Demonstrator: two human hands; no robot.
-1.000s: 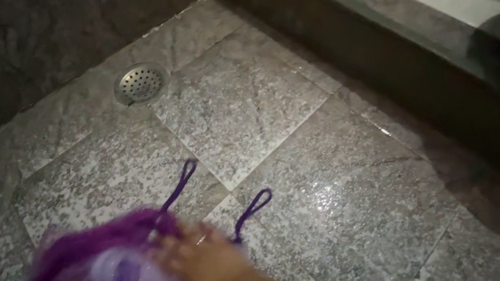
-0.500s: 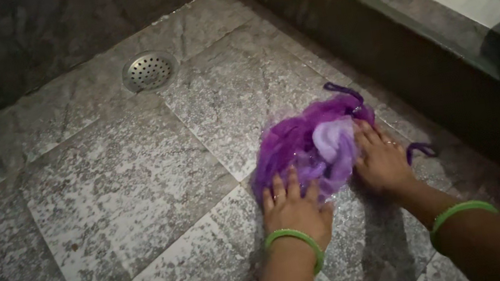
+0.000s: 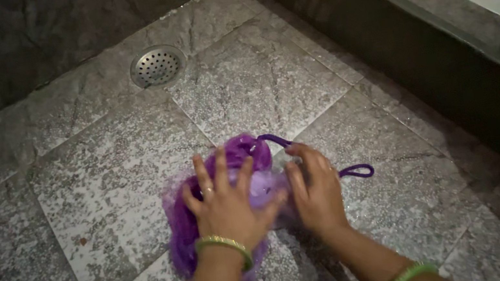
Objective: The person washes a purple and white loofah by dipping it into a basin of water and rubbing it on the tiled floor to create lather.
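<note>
The grey speckled stone floor (image 3: 106, 180) is filling most of the frame and looking wet, with a dark raised ledge (image 3: 448, 67) running down the upper right and a round metal drain (image 3: 157, 65) sitting upper left. Lower centre, the purple mesh scrubber (image 3: 206, 199) is getting pinned flat to the tiles, probably for more scrubbing pressure: left hand (image 3: 226, 206) lying open-palmed on top, fingers spread, right hand (image 3: 316, 193) pressing its side, neither actually gripping, purple cord loops (image 3: 355, 172) trailing right.

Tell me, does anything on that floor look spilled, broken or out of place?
Nothing stands out. Both hands, left hand and right hand, press a purple mesh scrubber on the wet-looking stone floor. The drain cover sits flat.
</note>
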